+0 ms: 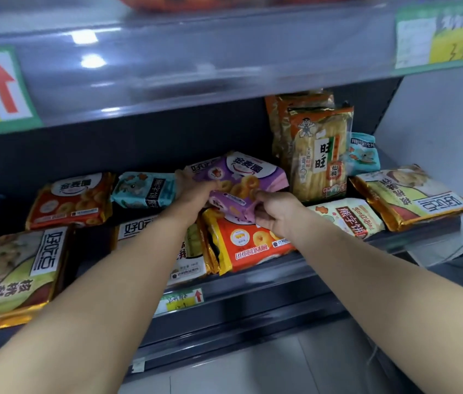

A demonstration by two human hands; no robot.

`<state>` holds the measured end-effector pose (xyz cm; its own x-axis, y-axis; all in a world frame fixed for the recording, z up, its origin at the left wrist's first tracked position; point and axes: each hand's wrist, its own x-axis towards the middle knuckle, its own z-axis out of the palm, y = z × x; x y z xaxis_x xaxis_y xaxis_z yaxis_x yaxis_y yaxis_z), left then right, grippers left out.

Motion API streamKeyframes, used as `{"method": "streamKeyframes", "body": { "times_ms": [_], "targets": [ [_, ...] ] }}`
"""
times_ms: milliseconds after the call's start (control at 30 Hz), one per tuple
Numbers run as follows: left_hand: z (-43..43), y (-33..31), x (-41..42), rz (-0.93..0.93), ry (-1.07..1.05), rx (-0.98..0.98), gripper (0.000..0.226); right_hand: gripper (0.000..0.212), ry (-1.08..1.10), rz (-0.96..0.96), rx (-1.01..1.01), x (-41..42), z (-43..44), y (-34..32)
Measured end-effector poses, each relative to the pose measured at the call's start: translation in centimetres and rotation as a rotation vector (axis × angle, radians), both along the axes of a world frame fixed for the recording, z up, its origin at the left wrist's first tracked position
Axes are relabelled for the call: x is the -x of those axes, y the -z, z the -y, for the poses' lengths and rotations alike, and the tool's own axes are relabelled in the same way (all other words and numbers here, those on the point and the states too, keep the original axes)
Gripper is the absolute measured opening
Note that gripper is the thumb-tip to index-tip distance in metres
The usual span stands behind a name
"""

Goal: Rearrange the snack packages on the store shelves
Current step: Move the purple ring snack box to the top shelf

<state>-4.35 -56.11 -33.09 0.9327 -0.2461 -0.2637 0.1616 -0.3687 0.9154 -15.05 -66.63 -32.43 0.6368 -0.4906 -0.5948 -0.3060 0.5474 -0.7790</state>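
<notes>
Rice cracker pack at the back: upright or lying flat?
Upright: the rice cracker pack stands on its bottom edge, front label facing out.

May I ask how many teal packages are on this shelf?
2: one teal package lies left of the purple package; the second teal package sits right of the rice-cracker packs. Others may be hidden.

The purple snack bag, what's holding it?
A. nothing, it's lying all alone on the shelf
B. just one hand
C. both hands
C: the left hand grips the purple snack bag at its left side and the right hand pinches its near corner.
</notes>
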Motion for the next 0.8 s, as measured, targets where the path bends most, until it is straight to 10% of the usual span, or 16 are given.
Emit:
{"method": "streamKeyframes", "body": {
  "times_ms": [500, 800],
  "targets": [
    [-9.6, -6.1, 11.3, -0.016, -0.275, 0.111, 0.018, 0.027, -0.338, 0.105, 0.161, 8.7, -5.6, -6.5],
    [-18.1, -11.8, 21.8, 0.119, -0.454, 0.103, 0.025, 0.029, -0.626, 0.202, 0.304, 15.5, -11.6, -12.5]
  ]
}}
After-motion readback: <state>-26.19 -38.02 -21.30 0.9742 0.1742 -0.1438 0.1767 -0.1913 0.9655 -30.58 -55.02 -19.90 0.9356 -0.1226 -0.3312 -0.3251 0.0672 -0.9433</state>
